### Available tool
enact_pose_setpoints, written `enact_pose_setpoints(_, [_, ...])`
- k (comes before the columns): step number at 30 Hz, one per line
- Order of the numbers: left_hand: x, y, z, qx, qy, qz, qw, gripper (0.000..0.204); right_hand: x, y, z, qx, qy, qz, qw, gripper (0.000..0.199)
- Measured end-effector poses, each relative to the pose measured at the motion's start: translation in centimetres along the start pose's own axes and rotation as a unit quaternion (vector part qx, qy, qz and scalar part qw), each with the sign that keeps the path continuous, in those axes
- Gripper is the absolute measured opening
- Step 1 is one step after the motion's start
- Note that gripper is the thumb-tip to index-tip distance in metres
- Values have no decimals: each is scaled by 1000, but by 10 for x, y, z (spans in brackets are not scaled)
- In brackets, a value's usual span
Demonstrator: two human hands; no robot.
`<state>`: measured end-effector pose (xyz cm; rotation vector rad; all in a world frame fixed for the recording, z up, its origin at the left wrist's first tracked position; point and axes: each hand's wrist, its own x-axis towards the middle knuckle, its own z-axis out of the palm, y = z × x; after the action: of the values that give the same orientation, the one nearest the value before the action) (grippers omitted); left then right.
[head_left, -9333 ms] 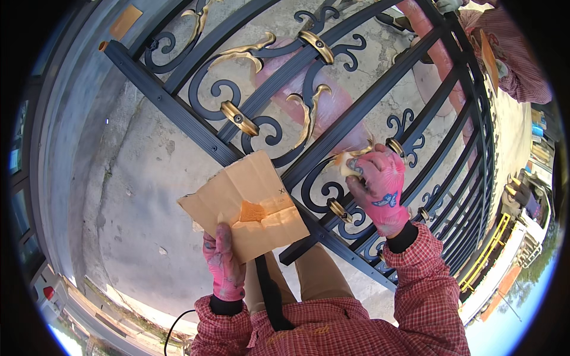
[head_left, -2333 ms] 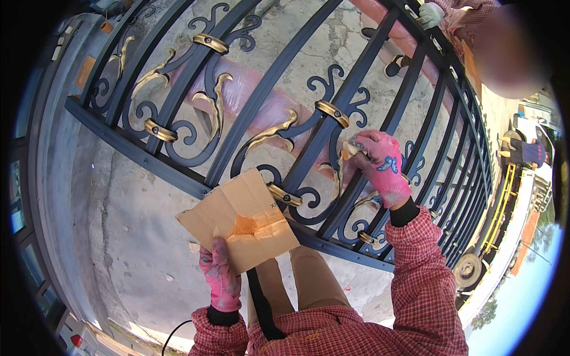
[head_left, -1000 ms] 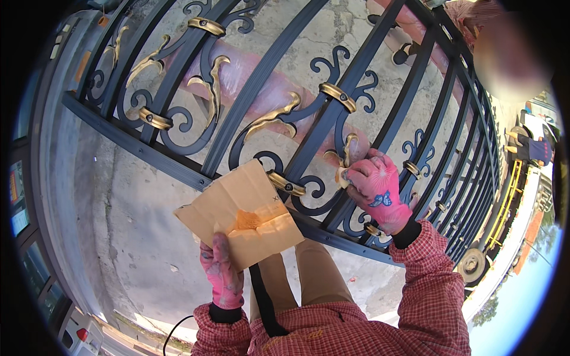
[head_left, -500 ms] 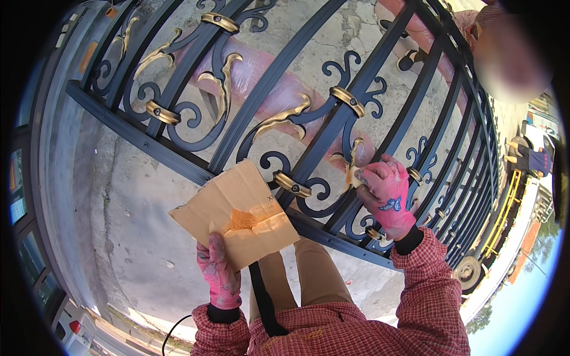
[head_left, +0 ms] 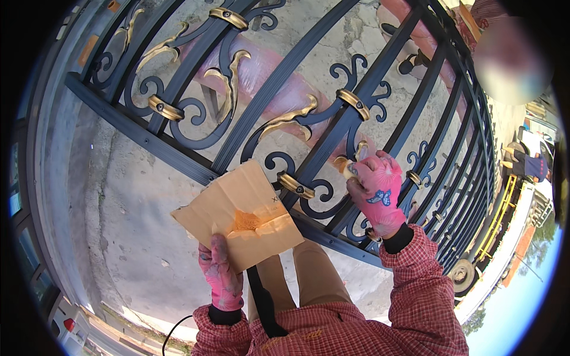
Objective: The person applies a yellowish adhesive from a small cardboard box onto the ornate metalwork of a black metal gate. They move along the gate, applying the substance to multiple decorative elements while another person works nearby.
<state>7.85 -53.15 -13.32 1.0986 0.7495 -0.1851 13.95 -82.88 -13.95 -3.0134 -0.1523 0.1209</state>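
My left hand (head_left: 221,273), in a stained pink glove, grips the lower edge of a piece of cardboard (head_left: 255,190) with its thumb on top. A wet-looking orange-gold smear lies near the middle of the cardboard. In my right hand (head_left: 379,187), also pink-gloved, is a small paintbrush (head_left: 343,166), its brownish tip pointing up and left and most of the handle hidden by my fingers. The tip is close to a gold-tipped leaf scroll (head_left: 361,148) on a dark metal railing (head_left: 323,148); whether they touch I cannot tell.
Gold collars (head_left: 295,185) and curled scrolls fill the gaps between the bars. Pink plastic-wrapped pieces (head_left: 261,83) lie on the concrete behind. At the upper right stands another person (head_left: 415,59), partly hidden by the railing. A truck (head_left: 493,237) is at the far right.
My right hand has moved slightly left and up with the paintbrush, whose brown tip now shows more plainly. The left hand and cardboard have barely shifted.
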Motion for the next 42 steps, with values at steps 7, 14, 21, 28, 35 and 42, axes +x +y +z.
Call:
enact_pose_setpoints(7, [4,3,-4,-13,-23,-9,1000,39,-3,21,-16,35,29,-26,999,27])
enact_pose_setpoints(14, [-1,-8,-10,-23,-9,-6,1000,41,-9,43,-19,92,19,-105,990,32])
enact_pose_setpoints(21, [-25,-25,4,-24,30,6,999,46,-4,59,-11,126,24,-143,981,32])
enact_pose_setpoints(28, [-52,-46,19,-52,47,13,997,45,4,76,-5,175,51,-158,970,33])
enact_pose_setpoints(35, [-65,-61,13,-98,68,13,993,41,1,41,-36,245,32,-101,964,34])
enact_pose_setpoints(42, [-67,-79,5,-134,94,47,985,27,-22,-38,-60,327,7,-205,922,46])
